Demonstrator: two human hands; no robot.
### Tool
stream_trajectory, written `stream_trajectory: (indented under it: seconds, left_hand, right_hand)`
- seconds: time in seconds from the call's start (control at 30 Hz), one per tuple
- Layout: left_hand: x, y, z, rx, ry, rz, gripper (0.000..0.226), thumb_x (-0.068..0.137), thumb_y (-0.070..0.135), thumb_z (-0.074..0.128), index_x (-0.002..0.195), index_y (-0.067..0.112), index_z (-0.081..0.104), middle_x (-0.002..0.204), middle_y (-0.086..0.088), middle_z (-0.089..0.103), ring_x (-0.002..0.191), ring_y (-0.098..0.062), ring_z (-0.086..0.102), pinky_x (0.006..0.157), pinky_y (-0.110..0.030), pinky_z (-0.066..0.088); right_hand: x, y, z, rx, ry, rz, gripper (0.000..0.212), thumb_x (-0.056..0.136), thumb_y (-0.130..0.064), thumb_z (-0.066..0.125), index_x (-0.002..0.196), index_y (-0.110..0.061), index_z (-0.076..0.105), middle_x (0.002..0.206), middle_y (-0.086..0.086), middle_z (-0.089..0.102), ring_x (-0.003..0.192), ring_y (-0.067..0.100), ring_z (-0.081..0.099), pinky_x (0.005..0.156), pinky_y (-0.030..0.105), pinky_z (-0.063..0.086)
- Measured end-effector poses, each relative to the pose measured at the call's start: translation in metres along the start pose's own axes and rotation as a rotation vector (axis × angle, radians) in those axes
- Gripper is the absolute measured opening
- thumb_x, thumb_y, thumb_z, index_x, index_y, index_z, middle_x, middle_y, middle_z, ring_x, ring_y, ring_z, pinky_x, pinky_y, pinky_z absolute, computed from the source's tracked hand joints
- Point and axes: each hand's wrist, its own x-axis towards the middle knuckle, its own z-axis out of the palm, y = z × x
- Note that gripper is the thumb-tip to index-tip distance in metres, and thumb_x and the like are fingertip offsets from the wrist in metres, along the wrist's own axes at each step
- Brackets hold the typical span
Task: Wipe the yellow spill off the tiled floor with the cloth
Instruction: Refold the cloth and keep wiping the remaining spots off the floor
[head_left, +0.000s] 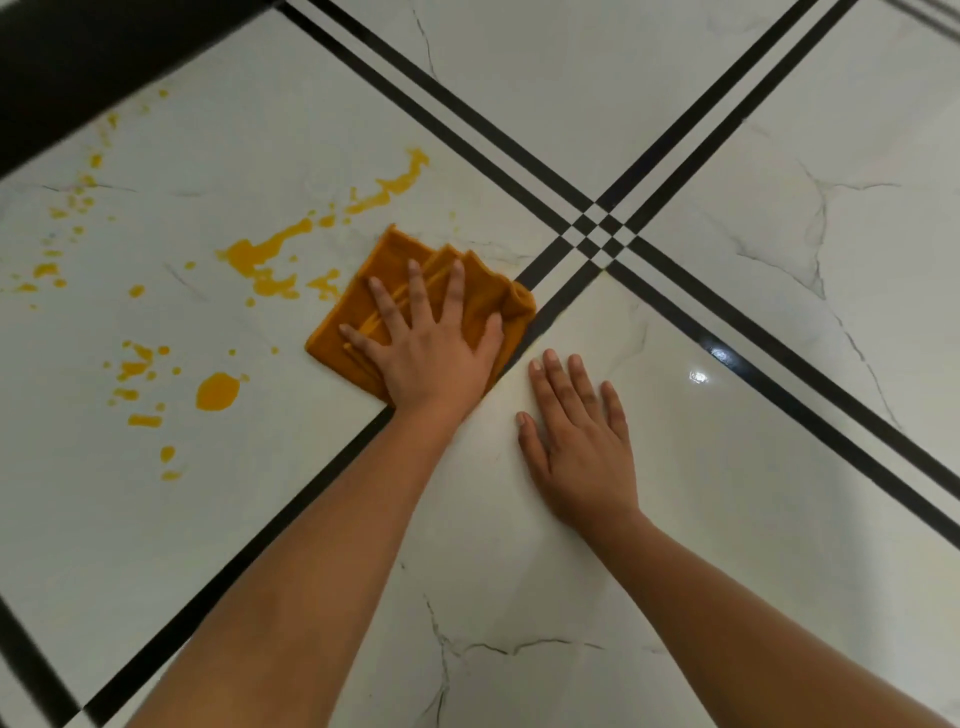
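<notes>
Left hand (431, 358): fingers spread and straight, palm pressing flat on the folded orange fabric cloth (387, 265); nothing is pinched. Right hand (576, 447): flat on the glossy white marble-look tiled floor (753, 493), fingers straight, holding nothing, apparently as a brace.

The cloth touches the edge of the yellow liquid spill (260, 257). The rest of the spill runs from 9 to 11 o'clock of the cloth, with a round blob (217, 392) and small drops near 8 o'clock.

Judgement: early stage, most of the spill is unwiped. Keep the palm weight even and sweep toward 9 o'clock. Gather the liquid inward rather than smearing it across the black inlay stripes (592, 234). Refold to a clean face once soaked.

No brand, label or writing is legible.
</notes>
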Motion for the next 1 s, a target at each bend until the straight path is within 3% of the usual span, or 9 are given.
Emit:
stream_trajectory:
  seconds: [0.07, 0.23, 0.37, 0.5, 0.67, 0.8, 1.0]
  left_hand:
    - [-0.007, -0.006, 0.001, 0.056, -0.024, 0.098, 0.069, 0.084, 0.072, 0.014, 0.145, 0.044, -0.001, 0.158, -0.003, -0.001, 0.141, -0.039, -0.01, 0.1, -0.073, -0.004]
    - [0.025, -0.003, -0.008, -0.017, -0.041, -0.011, 0.066, 0.086, 0.07, 0.012, 0.146, 0.044, -0.002, 0.158, -0.002, -0.002, 0.141, -0.038, -0.012, 0.101, -0.074, -0.002]
    - [-0.007, -0.02, 0.0, 0.017, -0.031, 0.129, 0.073, 0.084, 0.072, 0.014, 0.146, 0.039, -0.006, 0.158, 0.002, -0.001, 0.143, -0.033, -0.01, 0.103, -0.069, -0.005]
    - [0.021, -0.029, -0.012, -0.077, -0.014, -0.074, 0.087, 0.082, 0.075, 0.018, 0.148, 0.024, -0.006, 0.158, 0.0, -0.001, 0.143, -0.029, -0.01, 0.107, -0.067, -0.005]
    - [-0.024, -0.077, -0.007, -0.002, 0.014, 0.001, 0.083, 0.081, 0.075, 0.018, 0.149, 0.028, 0.007, 0.158, 0.004, 0.006, 0.144, -0.026, -0.004, 0.107, -0.063, -0.003]
    - [0.014, -0.117, -0.025, -0.051, 0.009, -0.156, 0.083, 0.082, 0.074, 0.022, 0.149, 0.028, 0.006, 0.158, 0.005, 0.004, 0.144, -0.026, -0.005, 0.108, -0.065, -0.001]
    - [-0.029, -0.171, -0.022, -0.002, 0.026, -0.137, 0.083, 0.079, 0.077, 0.022, 0.148, 0.032, 0.007, 0.157, 0.008, 0.006, 0.144, -0.025, -0.003, 0.108, -0.063, -0.001]
  right_hand:
    - [0.001, 0.001, 0.0, -0.004, -0.002, 0.0, 0.058, 0.088, -0.054, -0.005, 0.141, -0.032, -0.017, 0.148, -0.014, -0.02, 0.138, 0.006, -0.024, 0.111, 0.028, -0.02]
    - [0.0, -0.001, 0.0, 0.015, -0.012, 0.0, 0.058, 0.089, -0.053, -0.003, 0.141, -0.032, -0.016, 0.149, -0.014, -0.019, 0.138, 0.007, -0.024, 0.111, 0.029, -0.019]
    - [0.002, 0.001, 0.0, 0.011, -0.009, -0.004, 0.058, 0.089, -0.053, -0.002, 0.141, -0.031, -0.014, 0.148, -0.014, -0.018, 0.138, 0.007, -0.022, 0.112, 0.031, -0.017]
    - [0.0, -0.004, -0.002, -0.051, -0.036, -0.004, 0.059, 0.086, -0.051, -0.011, 0.139, -0.029, -0.021, 0.147, -0.011, -0.025, 0.136, 0.009, -0.027, 0.111, 0.032, -0.02]
    - [0.009, -0.047, -0.002, -0.029, -0.008, -0.057, 0.061, 0.085, -0.05, -0.011, 0.14, -0.025, -0.018, 0.147, -0.009, -0.023, 0.136, 0.009, -0.025, 0.111, 0.033, -0.018]
    - [0.023, -0.096, 0.009, -0.012, -0.027, -0.134, 0.063, 0.092, -0.05, -0.003, 0.148, -0.022, -0.008, 0.156, -0.004, -0.012, 0.137, 0.008, -0.022, 0.112, 0.035, -0.014]
    - [0.039, -0.136, 0.023, -0.028, -0.108, -0.103, 0.061, 0.097, -0.05, 0.008, 0.148, -0.022, -0.008, 0.157, -0.002, -0.012, 0.142, 0.014, -0.017, 0.113, 0.036, -0.013]
